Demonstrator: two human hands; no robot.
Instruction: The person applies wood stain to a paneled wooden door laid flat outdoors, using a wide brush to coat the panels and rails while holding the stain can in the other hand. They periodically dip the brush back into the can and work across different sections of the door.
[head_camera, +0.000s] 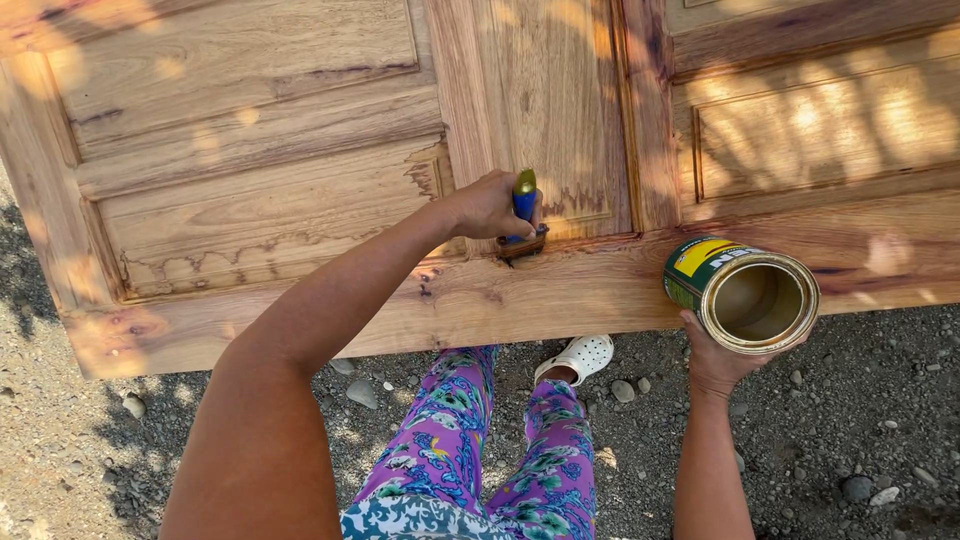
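Outdoors, gravel ground (860, 440), dappled sun. A large panelled wooden door (300, 200) lies flat before the person, seen from above.

Left hand (488, 205): fingers wrapped closed around the blue-and-yellow handle of a paintbrush (524, 215). Bristles are pressed onto the door's lower rail, just below the central upright panel.

Right hand (715, 360): cupped under an open tin can (745, 290), fingers curled around its lower side, holding it tilted with the mouth toward the camera. The can has a green and yellow label and hangs over the door's near edge, to the right of the brush. Inside looks brownish; I cannot tell how full it is.

Progress, as judged from the surface: the wood around the brush, the central panel and much of the lower rail look darker and glossier, with an irregular wet-looking edge running across the left lower panel. The upper left panels look paler and drier, so a good part appears uncoated. The right panels sit in patchy light and are hard to judge.

Below the door edge: patterned purple trousers (460, 440) and a white clog (580, 355) on the gravel, with scattered stones.
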